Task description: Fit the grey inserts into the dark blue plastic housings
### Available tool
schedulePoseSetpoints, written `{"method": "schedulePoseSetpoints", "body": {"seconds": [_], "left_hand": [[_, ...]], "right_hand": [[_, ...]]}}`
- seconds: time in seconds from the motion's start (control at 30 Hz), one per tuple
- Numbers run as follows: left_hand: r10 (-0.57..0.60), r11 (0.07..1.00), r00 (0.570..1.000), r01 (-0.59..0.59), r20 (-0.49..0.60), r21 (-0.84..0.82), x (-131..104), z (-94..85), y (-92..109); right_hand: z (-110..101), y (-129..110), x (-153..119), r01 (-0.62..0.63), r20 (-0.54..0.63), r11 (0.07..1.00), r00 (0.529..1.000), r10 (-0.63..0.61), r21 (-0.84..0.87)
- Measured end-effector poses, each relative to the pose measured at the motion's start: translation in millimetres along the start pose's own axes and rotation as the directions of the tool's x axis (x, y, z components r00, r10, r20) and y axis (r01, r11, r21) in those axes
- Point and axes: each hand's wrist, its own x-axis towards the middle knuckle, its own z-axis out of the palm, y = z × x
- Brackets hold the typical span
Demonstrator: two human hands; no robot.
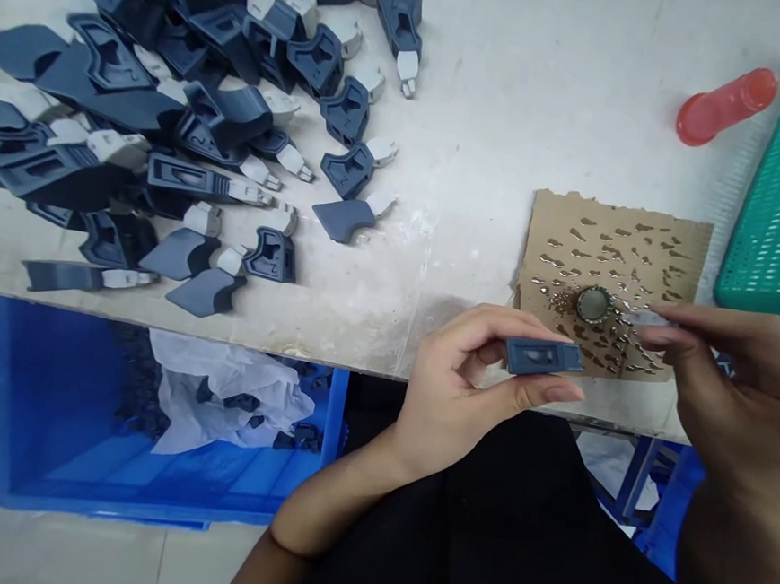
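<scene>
Above the near edge of the smooth, stained, off-white tabletop [480,173]: left hand [432,394], pinching one dark slate-blue, moulded plastic block [541,358] with a recessed face. Block position: lengthwise between thumb below and fingers above, stepped end toward the right, close to the thumb tip. Over the right part of one brown cardboard sheet [545,216] with torn edges: right hand [741,374], thumb and fingertips closed on one small, pale grey part [651,319]. Part position: protruding leftward from the fingertips, free end near one round cap [594,304] with a crimped rim. On the cardboard: glossy brown drops [588,222], too many for a sure count. At left on the tabletop: heap of hollow, dark blue-grey pieces [218,121] with pale grey ends; overlapping, exact count not possible. At right: one red plastic cylinder [725,107] with a flared end, one green perforated plastic basket [771,205]. Below the tabletop at left: one blue plastic bin [47,445] with crumpled white sheeting [200,381] inside.
</scene>
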Motion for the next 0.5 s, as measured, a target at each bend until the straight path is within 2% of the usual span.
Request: {"method": "schedulePoseSetpoints", "body": {"seconds": [0.1, 0.23, 0.4, 0.47, 0.5], "left_hand": [[0.044, 0.996, 0.999, -0.043, -0.019, 0.075, -3.2, -0.1, -0.2], [0.153, 0.967, 0.988, -0.143, -0.034, 0.209, -5.5, 0.1, 2.1], [0.232, 0.934, 0.973, -0.219, -0.016, 0.281, -5.7, 0.5, 4.2], [0.244, 0.929, 0.970, -0.228, -0.019, 0.291, -6.0, 1.2, 4.0], [0.243, 0.929, 0.970, -0.225, -0.025, 0.292, -6.2, 1.8, 3.8]], "right_hand": [[2.4, 3.1, 4.3, 0.253, -0.075, 0.966, 0.966, -0.248, 0.056], [7.5, -1.0, 9.8, 0.423, -0.114, 0.902, 0.904, -0.412, 0.089], [9.7, -8.3, 15.2, 0.496, -0.067, 0.859, 0.868, -0.492, 0.124], [7.7, -9.4, 13.6, 0.471, -0.059, 0.874, 0.882, -0.467, 0.122], [5.7, -9.7, 11.7, 0.419, -0.053, 0.899, 0.908, -0.416, 0.128]]}}
